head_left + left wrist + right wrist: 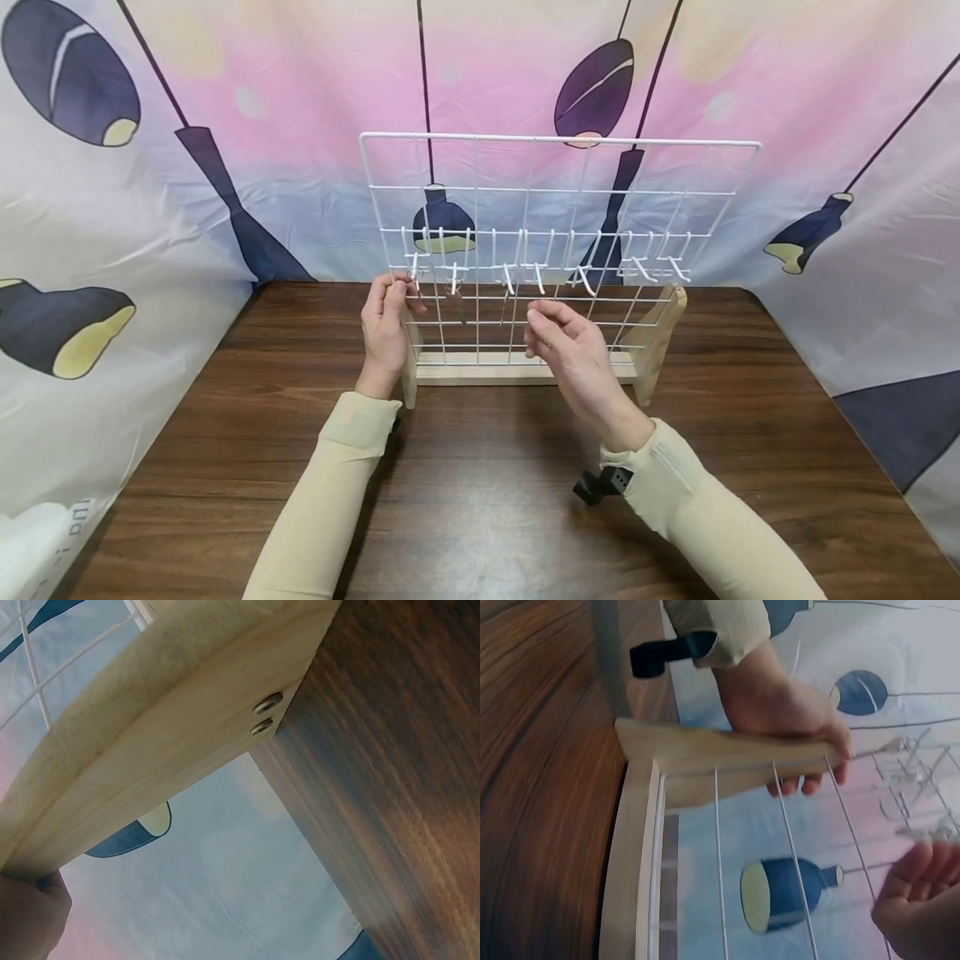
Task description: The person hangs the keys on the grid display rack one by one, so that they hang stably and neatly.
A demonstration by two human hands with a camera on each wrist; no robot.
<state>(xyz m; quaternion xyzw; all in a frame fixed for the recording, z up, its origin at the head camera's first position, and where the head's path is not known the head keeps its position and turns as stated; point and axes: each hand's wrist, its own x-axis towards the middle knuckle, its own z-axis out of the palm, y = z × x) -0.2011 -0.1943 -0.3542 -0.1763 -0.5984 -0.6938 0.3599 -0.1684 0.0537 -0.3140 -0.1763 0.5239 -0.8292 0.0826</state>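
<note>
A white wire grid rack [562, 140] with wooden legs stands on the table. My left hand [386, 329] grips the upper end of its left leg [409, 371]; the right wrist view shows curled fingers [810, 784] around that leg [705, 754]. White hooks [585, 283] line the grid, and small thin pieces [457, 308] dangle from some at the left. My right hand [573, 350] is raised before the middle of the grid, fingers bent and thumb near the index fingertip, just below the hooks. I cannot tell whether anything is between those fingertips.
A pale wooden bar [487, 371] joins the legs at the bottom, and the right leg [660, 342] stands beyond my right hand. The brown wooden table [480, 508] reaches a patterned cloth backdrop [300, 192]. A white object [33, 537] lies at the lower left edge.
</note>
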